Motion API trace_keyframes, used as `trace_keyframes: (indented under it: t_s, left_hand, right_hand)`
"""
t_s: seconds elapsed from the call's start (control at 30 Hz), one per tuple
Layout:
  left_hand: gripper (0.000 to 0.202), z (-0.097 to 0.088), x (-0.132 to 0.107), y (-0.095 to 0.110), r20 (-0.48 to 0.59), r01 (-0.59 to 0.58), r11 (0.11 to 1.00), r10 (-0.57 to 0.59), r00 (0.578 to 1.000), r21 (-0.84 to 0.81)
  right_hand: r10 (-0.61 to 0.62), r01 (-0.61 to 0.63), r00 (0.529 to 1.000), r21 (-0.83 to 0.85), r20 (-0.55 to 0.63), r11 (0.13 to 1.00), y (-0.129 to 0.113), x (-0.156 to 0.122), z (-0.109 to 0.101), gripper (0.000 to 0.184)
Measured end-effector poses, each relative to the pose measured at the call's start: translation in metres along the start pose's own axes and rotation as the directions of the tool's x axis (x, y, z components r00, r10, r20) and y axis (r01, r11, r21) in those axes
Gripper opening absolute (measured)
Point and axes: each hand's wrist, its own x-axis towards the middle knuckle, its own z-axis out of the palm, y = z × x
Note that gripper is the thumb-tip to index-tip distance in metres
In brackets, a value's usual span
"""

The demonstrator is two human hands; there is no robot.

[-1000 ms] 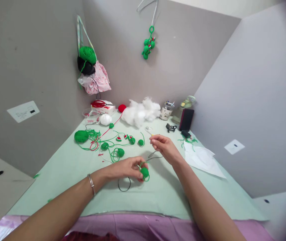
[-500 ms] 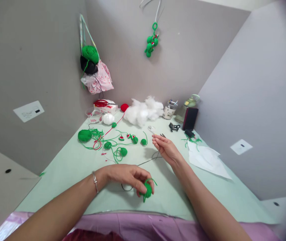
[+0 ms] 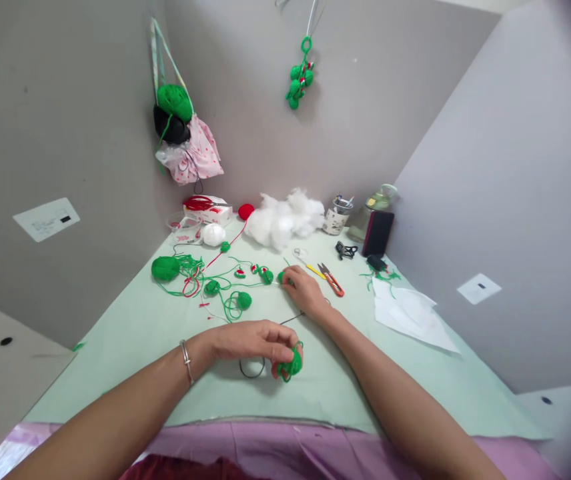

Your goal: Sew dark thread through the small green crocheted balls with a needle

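My left hand (image 3: 270,343), with a bangle at the wrist, is closed around a small green yarn ball (image 3: 293,364) over the front of the table. Loose green strands stick out of that ball. Farther back, my right hand (image 3: 303,288) has its fingers closed at another small green ball (image 3: 281,277), which they partly cover. Left of it lie a green ball with red and white trim (image 3: 266,276) and a green ball with a long tail (image 3: 244,301). An orange-handled thread snipper (image 3: 333,281) and a yellow-handled crochet hook (image 3: 315,271) rest beyond my right hand.
White stuffing (image 3: 283,219) is piled at the back, beside a red yarn ball (image 3: 246,211). Green yarn (image 3: 165,268) lies at left, white paper (image 3: 410,313) at right. A phone (image 3: 378,235) leans on a bottle. Thin dark cord (image 3: 252,375) runs under my left hand.
My right hand has moved left and down to the small green ball, uncovering the snipper and the yellow handle. My left hand still holds its ball, lifted slightly.
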Motion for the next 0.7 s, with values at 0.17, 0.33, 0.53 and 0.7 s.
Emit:
trace_keyframes:
  t_s: [0.17,0.33,0.53,0.7]
  left_hand:
    - [0.045,-0.002,-0.003,0.002,-0.010,-0.045,0.999,0.045,0.999,0.004]
    - [0.043,-0.009,-0.003,-0.002,0.046,0.011,0.999,-0.013,0.999,0.053]
    - [0.043,-0.019,0.000,-0.010,0.164,0.115,0.981,-0.140,0.976,0.157]
    - [0.041,-0.016,0.001,-0.011,0.178,0.117,0.983,-0.141,0.974,0.143]
  right_hand:
    - [-0.052,0.047,0.989,0.036,0.138,0.998,-0.005,-0.012,-0.021,0.011]
    - [-0.092,0.079,0.994,0.197,0.056,0.977,-0.017,-0.015,-0.024,0.003]
    - [-0.284,0.227,0.934,0.256,0.216,0.940,-0.045,-0.019,0.014,0.011]
    - [-0.310,0.287,0.899,0.118,0.309,0.951,-0.043,-0.020,0.010,0.014]
